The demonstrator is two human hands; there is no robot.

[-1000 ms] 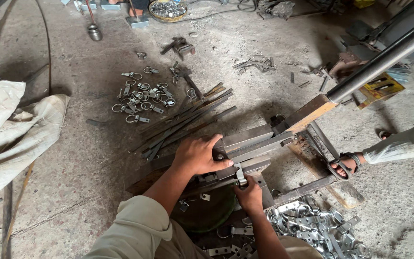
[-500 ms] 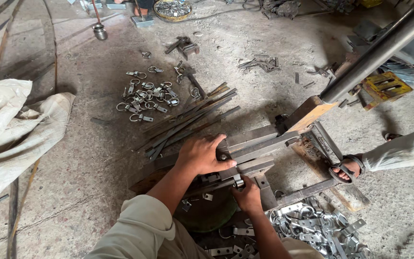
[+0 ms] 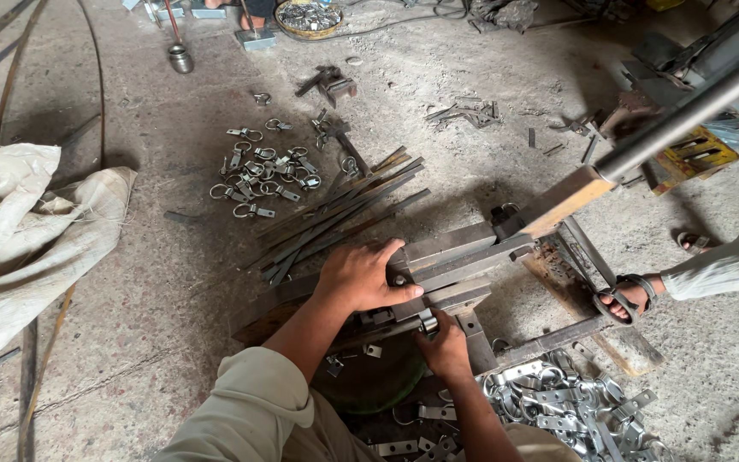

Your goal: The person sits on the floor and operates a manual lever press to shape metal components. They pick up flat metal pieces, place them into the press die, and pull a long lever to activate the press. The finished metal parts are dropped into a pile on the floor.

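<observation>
Hands worked close together at the press. Your right hand [image 3: 445, 346], nearest you, was pinched shut on a small metal fitting [image 3: 428, 322] at the near edge of the steel press bed [image 3: 455, 257]; you did well to keep those fingers low and outside the plates. Your left hand [image 3: 361, 275] lay flat, fingers spread, pressing on the bed just beyond, steadying it. Finished clips [image 3: 558, 402] lay piled near right. Farther off, the long lever [image 3: 686, 111] slanted away right, and ringed clips [image 3: 258, 171] lay scattered on the floor [image 3: 130, 282].
</observation>
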